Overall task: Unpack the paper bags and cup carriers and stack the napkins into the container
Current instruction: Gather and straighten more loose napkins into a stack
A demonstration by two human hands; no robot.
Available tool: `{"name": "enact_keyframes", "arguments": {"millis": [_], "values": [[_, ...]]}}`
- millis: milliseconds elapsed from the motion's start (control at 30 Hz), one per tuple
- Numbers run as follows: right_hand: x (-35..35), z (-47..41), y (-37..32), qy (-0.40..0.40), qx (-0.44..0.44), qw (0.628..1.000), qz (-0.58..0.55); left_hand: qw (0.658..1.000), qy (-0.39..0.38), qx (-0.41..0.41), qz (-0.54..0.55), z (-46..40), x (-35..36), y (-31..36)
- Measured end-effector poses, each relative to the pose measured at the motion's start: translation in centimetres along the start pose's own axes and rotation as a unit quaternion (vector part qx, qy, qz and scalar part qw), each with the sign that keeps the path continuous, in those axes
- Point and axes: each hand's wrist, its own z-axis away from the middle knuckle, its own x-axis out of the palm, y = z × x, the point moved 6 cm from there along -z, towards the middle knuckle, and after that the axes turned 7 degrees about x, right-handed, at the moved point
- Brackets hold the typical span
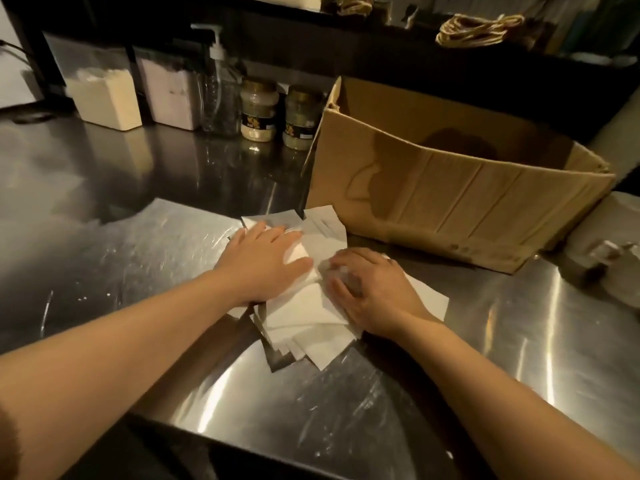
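Left hand flat, right hand curled, on napkins

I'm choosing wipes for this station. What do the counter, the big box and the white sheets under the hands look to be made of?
Counter: seemingly stainless steel, brushed, with bright streaky glare and fine scratches.
Big box: brown corrugated cardboard, matt, creased, with a darker stain.
White sheets: soft matt paper, probably napkins, in a loose fanned pile.

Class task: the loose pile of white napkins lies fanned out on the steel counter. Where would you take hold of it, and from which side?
Probably squeeze the napkins in from both long sides, left hand and right hand opposed. The sheets lie flat and splayed, so a one-sided grip would likely scatter them. Square the edges first.
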Motion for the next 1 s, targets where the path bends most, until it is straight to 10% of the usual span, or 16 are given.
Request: {"name": "enact_keyframes", "arguments": {"millis": [233, 567, 1000], "values": [[0.3, 0.9, 0.6, -0.021, 0.06, 0.998, -0.022, 0.999, 0.039, 0.004, 0.002, 1.2, 0.7, 1.1], [-4.6, 0.8, 0.6, 0.189, 0.07, 0.963, -0.178, 0.973, 0.174, 0.036, 0.147, 1.5, -3.6, 3.3], [-4.7, -0.1, 5.0, 0.108, 0.2, 0.964, -0.139, 0.967, 0.135, 0.053, 0.21, 0.2, -0.9, 9.7]]}}
